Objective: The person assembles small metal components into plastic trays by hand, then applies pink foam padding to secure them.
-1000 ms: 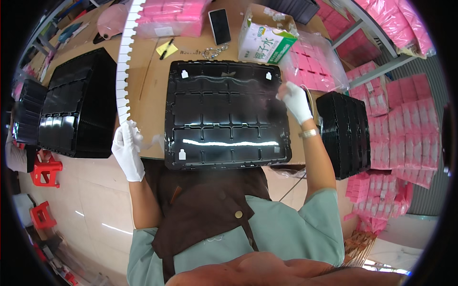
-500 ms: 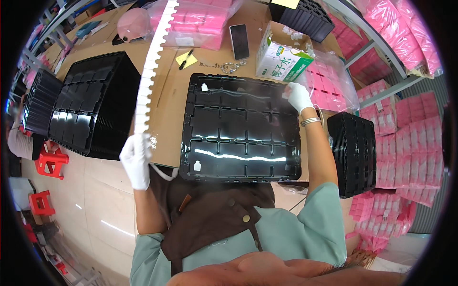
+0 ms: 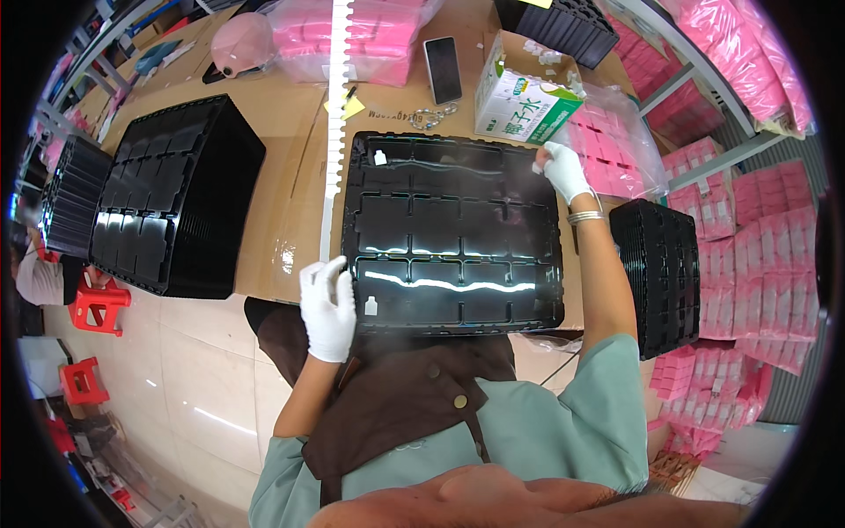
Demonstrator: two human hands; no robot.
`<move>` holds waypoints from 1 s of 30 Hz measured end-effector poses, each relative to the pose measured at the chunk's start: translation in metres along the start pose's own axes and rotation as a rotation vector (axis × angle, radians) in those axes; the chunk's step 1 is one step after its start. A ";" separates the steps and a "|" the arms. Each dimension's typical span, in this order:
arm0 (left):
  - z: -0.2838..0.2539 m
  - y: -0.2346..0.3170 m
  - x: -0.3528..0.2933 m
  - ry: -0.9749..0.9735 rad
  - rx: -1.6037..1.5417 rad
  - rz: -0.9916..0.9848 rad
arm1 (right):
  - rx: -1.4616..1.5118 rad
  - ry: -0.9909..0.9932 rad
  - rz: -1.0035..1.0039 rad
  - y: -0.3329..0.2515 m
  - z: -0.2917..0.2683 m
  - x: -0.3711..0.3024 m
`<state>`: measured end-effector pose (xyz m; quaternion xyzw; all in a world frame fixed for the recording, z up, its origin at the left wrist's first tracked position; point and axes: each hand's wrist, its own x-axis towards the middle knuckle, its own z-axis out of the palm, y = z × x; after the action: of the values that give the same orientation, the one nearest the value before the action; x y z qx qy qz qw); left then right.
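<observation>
Straightened since half a second ago, the white notched strip (image 3: 334,132) now runs up the frame's centre-left, its lower end gripped by the gloved left hand (image 3: 327,308). Right hand (image 3: 563,172) pinches the black tray (image 3: 453,233)'s upper-right corner at centre.

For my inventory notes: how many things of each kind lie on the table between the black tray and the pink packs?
Phone: 1
Carton: 1
Yellow note: 1
Key chain: 1
Total: 4
</observation>
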<state>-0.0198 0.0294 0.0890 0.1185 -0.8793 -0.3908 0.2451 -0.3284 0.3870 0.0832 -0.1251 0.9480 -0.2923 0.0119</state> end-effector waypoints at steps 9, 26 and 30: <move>0.013 -0.004 -0.008 0.036 -0.035 0.007 | 0.243 -0.173 -0.285 -0.164 0.099 0.015; 0.013 -0.012 -0.010 0.066 -0.088 0.040 | -0.157 -0.061 -0.382 -0.227 0.151 0.027; 0.012 -0.006 -0.011 0.033 -0.120 -0.057 | -0.037 -0.027 -0.433 -0.215 0.153 0.030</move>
<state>-0.0166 0.0377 0.0738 0.1351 -0.8465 -0.4474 0.2550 -0.2937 0.1243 0.0779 -0.3301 0.9040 -0.2687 -0.0407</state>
